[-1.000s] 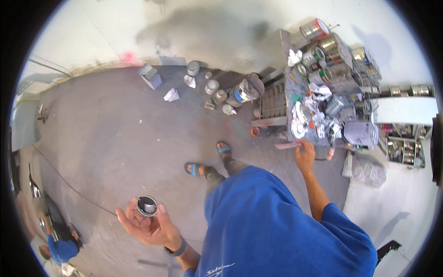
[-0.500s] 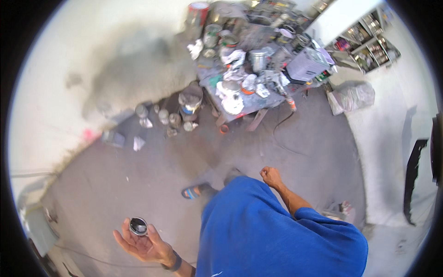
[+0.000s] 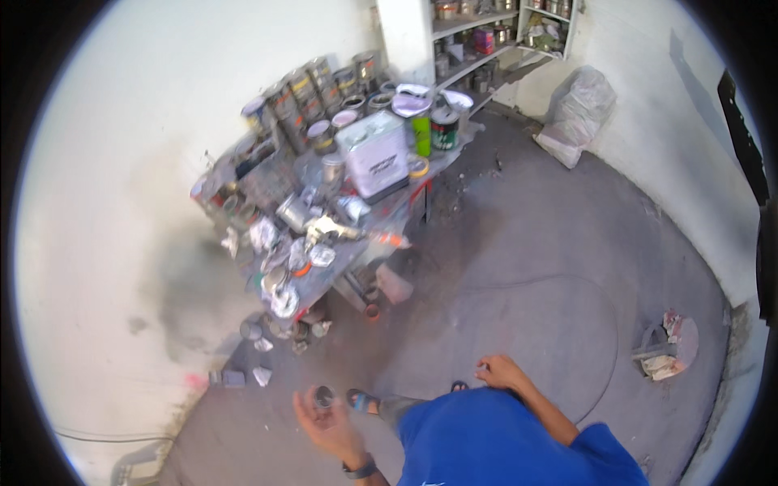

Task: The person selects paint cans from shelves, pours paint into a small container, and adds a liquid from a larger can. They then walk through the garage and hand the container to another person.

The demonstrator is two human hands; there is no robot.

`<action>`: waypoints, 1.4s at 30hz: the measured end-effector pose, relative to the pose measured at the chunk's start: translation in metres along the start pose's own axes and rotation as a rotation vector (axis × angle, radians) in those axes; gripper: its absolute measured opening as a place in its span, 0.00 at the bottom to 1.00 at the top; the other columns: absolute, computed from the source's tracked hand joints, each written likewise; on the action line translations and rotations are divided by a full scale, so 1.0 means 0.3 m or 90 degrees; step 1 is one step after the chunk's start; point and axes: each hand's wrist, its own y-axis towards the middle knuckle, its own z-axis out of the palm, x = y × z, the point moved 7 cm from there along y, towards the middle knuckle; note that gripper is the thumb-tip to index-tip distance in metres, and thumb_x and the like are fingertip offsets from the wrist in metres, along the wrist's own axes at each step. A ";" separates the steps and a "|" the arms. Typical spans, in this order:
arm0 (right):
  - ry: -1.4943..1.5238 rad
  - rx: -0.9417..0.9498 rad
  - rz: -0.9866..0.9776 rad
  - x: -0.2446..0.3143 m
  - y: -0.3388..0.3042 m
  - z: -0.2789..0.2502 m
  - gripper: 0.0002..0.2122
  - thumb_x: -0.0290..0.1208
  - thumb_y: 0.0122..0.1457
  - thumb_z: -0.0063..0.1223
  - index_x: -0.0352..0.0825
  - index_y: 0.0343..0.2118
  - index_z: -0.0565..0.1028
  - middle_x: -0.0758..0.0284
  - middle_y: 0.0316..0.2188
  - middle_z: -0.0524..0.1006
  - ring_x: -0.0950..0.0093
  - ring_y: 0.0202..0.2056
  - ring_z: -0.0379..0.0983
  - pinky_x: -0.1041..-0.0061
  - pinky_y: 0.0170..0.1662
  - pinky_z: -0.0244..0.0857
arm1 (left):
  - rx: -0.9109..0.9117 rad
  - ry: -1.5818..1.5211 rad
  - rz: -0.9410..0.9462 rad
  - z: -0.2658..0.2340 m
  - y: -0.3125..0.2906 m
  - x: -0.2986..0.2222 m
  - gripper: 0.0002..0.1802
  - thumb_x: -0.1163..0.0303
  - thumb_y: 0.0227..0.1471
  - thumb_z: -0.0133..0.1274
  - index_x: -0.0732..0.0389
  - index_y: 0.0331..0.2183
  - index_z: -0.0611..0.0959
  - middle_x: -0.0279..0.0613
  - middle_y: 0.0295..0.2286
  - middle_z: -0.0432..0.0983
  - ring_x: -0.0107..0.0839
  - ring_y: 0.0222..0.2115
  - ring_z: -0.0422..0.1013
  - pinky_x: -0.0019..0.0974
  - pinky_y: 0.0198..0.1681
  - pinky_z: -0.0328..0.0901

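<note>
In my left hand [image 3: 332, 425] I hold a small round metal cup [image 3: 323, 397] with something dark inside. It sits between the fingers and thumb, its mouth facing up; the hand is slightly blurred. My right hand [image 3: 500, 372] hangs in front of my body, over the floor, with its fingers loosely bent and slightly apart and nothing visible in them. Farther off stands a cluttered workbench [image 3: 348, 263]. On it are a large rectangular metal can [image 3: 374, 154], a spray gun [image 3: 331, 228] and crumpled paper [image 3: 263, 233].
Paint cans [image 3: 304, 93] crowd the bench's back. Shelves [image 3: 474, 61] hold more tins. A stuffed plastic bag [image 3: 579, 117] leans by the right wall. A hose [image 3: 559, 277] curves across the floor [image 3: 535, 324]. At the right lies a round bundle [image 3: 668, 348]; tins and scraps lie below the bench.
My view has swung right, bringing the shelves and bag further in. My left hand, still with the cup, has come closer to my body. The right hand's fingers have loosened.
</note>
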 end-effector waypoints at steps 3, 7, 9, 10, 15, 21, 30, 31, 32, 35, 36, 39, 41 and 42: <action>0.093 -0.012 0.025 -0.082 -0.052 -0.222 0.20 0.42 0.54 0.60 0.33 0.44 0.79 0.57 0.30 0.80 0.63 0.33 0.76 0.66 0.40 0.69 | 0.103 -0.091 -0.028 0.338 -0.098 -0.070 0.42 0.87 0.46 0.55 0.65 0.62 0.60 0.49 0.51 0.70 0.30 0.42 0.72 0.29 0.40 0.68; 0.191 -0.039 -0.046 -0.066 -0.001 -0.467 0.19 0.40 0.55 0.61 0.32 0.45 0.78 0.65 0.25 0.78 0.73 0.28 0.74 0.72 0.36 0.68 | 0.244 -0.074 -0.025 0.684 -0.143 -0.178 0.41 0.86 0.48 0.57 0.65 0.62 0.60 0.47 0.50 0.70 0.28 0.42 0.72 0.28 0.41 0.69; 0.338 0.002 -0.028 -0.132 0.094 -0.561 0.19 0.39 0.55 0.61 0.32 0.46 0.78 0.66 0.26 0.78 0.74 0.29 0.74 0.72 0.36 0.68 | 0.293 -0.068 -0.014 0.857 -0.152 -0.212 0.41 0.86 0.48 0.58 0.65 0.61 0.61 0.47 0.49 0.70 0.27 0.42 0.72 0.28 0.40 0.69; 0.328 -0.023 -0.029 -0.196 0.155 -0.615 0.19 0.38 0.55 0.61 0.32 0.46 0.78 0.65 0.27 0.78 0.73 0.31 0.75 0.72 0.37 0.69 | 0.309 -0.068 0.000 0.946 -0.154 -0.222 0.41 0.86 0.48 0.58 0.65 0.61 0.61 0.46 0.49 0.71 0.27 0.42 0.72 0.27 0.39 0.69; 0.269 -0.307 0.024 -0.956 0.411 -0.875 0.18 0.33 0.55 0.60 0.32 0.48 0.77 0.61 0.39 0.80 0.72 0.39 0.76 0.73 0.42 0.70 | 0.355 -0.098 0.022 1.468 -0.200 -0.201 0.41 0.84 0.47 0.60 0.65 0.61 0.62 0.44 0.47 0.72 0.25 0.39 0.73 0.25 0.37 0.69; -0.455 -0.194 0.375 -2.034 -0.191 -0.791 0.04 0.31 0.48 0.54 0.37 0.24 0.76 0.63 0.25 0.79 0.60 0.34 0.76 0.52 0.37 0.66 | 0.409 -0.220 -0.030 2.084 -0.229 -0.267 0.41 0.84 0.48 0.60 0.64 0.61 0.63 0.45 0.47 0.72 0.25 0.40 0.73 0.24 0.35 0.69; 0.593 -0.288 0.693 -2.110 0.107 -0.990 0.07 0.31 0.50 0.54 0.35 0.30 0.79 0.62 0.24 0.80 0.61 0.33 0.78 0.58 0.39 0.69 | 0.343 -0.196 -0.045 2.503 -0.159 -0.428 0.38 0.85 0.50 0.55 0.63 0.61 0.62 0.49 0.50 0.71 0.28 0.42 0.72 0.27 0.33 0.72; 0.608 -0.250 0.665 -2.081 0.212 -1.044 0.07 0.30 0.51 0.54 0.34 0.30 0.79 0.62 0.24 0.80 0.61 0.33 0.78 0.58 0.38 0.69 | 0.321 -0.193 -0.050 2.529 -0.168 -0.422 0.38 0.85 0.50 0.55 0.63 0.61 0.62 0.49 0.50 0.71 0.28 0.42 0.72 0.27 0.32 0.72; 0.611 -0.213 0.637 -2.069 0.310 -1.100 0.07 0.30 0.51 0.54 0.34 0.30 0.79 0.62 0.24 0.80 0.61 0.32 0.78 0.58 0.38 0.69 | 0.300 -0.193 -0.058 2.553 -0.183 -0.415 0.38 0.85 0.50 0.55 0.63 0.61 0.62 0.49 0.50 0.71 0.29 0.43 0.72 0.27 0.31 0.72; 0.619 -0.122 0.573 -2.100 0.567 -1.284 0.08 0.29 0.52 0.53 0.32 0.32 0.80 0.61 0.24 0.80 0.61 0.32 0.78 0.60 0.38 0.70 | 0.227 -0.107 -0.075 2.641 -0.224 -0.391 0.38 0.86 0.49 0.54 0.63 0.61 0.61 0.50 0.50 0.70 0.29 0.43 0.72 0.27 0.29 0.72; 0.616 -0.103 0.561 -2.130 0.641 -1.359 0.08 0.28 0.52 0.53 0.32 0.32 0.80 0.61 0.24 0.80 0.61 0.31 0.78 0.60 0.37 0.70 | 0.190 -0.079 -0.083 2.671 -0.241 -0.386 0.39 0.87 0.48 0.53 0.63 0.61 0.61 0.50 0.50 0.70 0.29 0.40 0.72 0.27 0.27 0.72; 0.501 -0.051 0.514 -2.241 0.897 -1.721 0.08 0.27 0.53 0.53 0.30 0.33 0.80 0.60 0.23 0.80 0.61 0.31 0.78 0.61 0.37 0.70 | 0.085 -0.072 -0.069 2.771 -0.282 -0.426 0.40 0.88 0.46 0.53 0.63 0.61 0.61 0.49 0.49 0.70 0.28 0.38 0.72 0.27 0.27 0.72; 0.161 -0.163 0.414 -2.276 1.114 -2.093 0.07 0.28 0.53 0.54 0.29 0.29 0.79 0.57 0.25 0.80 0.59 0.31 0.78 0.61 0.38 0.70 | 0.018 -0.088 -0.100 2.838 -0.309 -0.452 0.41 0.89 0.45 0.52 0.64 0.61 0.61 0.49 0.48 0.71 0.28 0.36 0.71 0.28 0.27 0.72; -0.129 -0.287 0.233 -2.214 1.224 -2.309 0.10 0.31 0.55 0.51 0.30 0.25 0.79 0.54 0.24 0.80 0.58 0.28 0.77 0.59 0.35 0.70 | 0.001 -0.093 -0.109 2.874 -0.324 -0.468 0.41 0.89 0.45 0.52 0.64 0.61 0.61 0.49 0.47 0.71 0.28 0.36 0.71 0.29 0.27 0.72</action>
